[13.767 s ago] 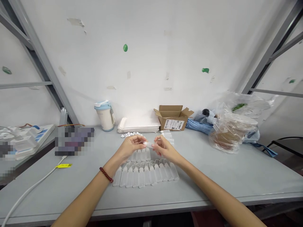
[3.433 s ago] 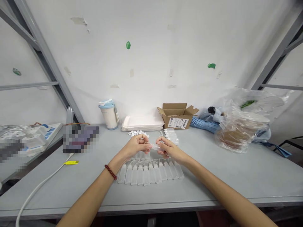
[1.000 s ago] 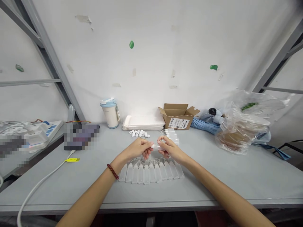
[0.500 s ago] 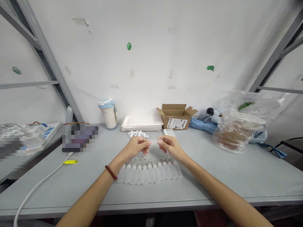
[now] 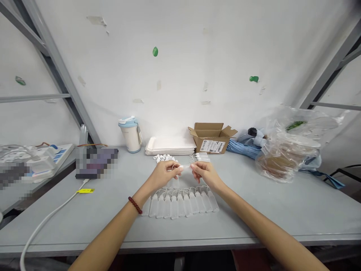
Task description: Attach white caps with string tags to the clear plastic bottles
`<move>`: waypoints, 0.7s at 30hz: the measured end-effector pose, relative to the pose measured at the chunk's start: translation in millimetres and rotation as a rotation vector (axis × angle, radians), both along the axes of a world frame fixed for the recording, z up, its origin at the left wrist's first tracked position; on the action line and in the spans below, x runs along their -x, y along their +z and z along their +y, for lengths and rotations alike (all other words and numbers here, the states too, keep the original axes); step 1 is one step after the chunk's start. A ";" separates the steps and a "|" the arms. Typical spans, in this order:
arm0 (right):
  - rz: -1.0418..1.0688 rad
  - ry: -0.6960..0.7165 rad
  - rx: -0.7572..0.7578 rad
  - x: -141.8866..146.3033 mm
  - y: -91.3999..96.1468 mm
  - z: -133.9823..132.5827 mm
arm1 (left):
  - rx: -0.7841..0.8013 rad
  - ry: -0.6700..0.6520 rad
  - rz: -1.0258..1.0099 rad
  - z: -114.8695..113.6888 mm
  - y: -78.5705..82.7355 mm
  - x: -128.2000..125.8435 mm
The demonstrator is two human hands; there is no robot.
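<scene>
My left hand [image 5: 167, 174] is closed in a pinch at the capped end of a small translucent plastic bottle [image 5: 186, 166]. A thin white loop shows by its fingertips. Thumb and fingers of my right hand [image 5: 205, 174] are closed on the bottle's other end, so it lies level between both hands. Below them a row of similar bottles [image 5: 181, 207] with white cord loops lies side by side on the table. A few more bottles [image 5: 175, 183] are partly hidden behind my left hand. White caps [image 5: 163, 158] sit in a loose pile just beyond it.
Behind the hands stand a stack of white trays [image 5: 170, 146] and an open cardboard box [image 5: 211, 141]. A tumbler [image 5: 131, 136] is at the back left, near a pixelated device [image 5: 97, 163] with a white cable [image 5: 50, 217]. Plastic-wrapped goods [image 5: 284, 160] and blue straps [image 5: 244, 148] are right.
The white loop and cap end now show at my left fingertips, and my right fingers have shifted slightly right along the bottle. The view has moved slightly.
</scene>
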State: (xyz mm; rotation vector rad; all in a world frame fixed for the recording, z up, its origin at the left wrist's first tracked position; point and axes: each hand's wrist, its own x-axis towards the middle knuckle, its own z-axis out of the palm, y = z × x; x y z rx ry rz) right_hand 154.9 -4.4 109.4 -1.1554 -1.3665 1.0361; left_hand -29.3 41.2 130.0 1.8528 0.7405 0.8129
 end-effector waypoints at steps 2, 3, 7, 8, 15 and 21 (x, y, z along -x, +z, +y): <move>-0.005 0.001 -0.031 0.8 -0.9 0.3 | 0.064 -0.038 0.010 1.5 -1.4 -0.7; -0.008 0.005 -0.043 1.2 -1.2 0.4 | 0.093 -0.056 0.027 2.1 -2.1 -0.8; -0.031 0.016 -0.056 2.6 -1.1 -0.3 | 0.184 -0.102 0.059 2.0 -2.8 -0.3; -0.049 0.013 -0.065 3.0 -0.7 -0.8 | 0.204 -0.105 0.049 1.7 -2.5 0.0; -0.246 -0.099 -0.190 6.6 0.5 -6.0 | 0.316 -0.083 -0.023 2.4 0.7 1.9; -0.256 -0.117 -0.169 7.8 4.5 -10.9 | 0.268 -0.109 -0.052 -1.1 4.2 3.8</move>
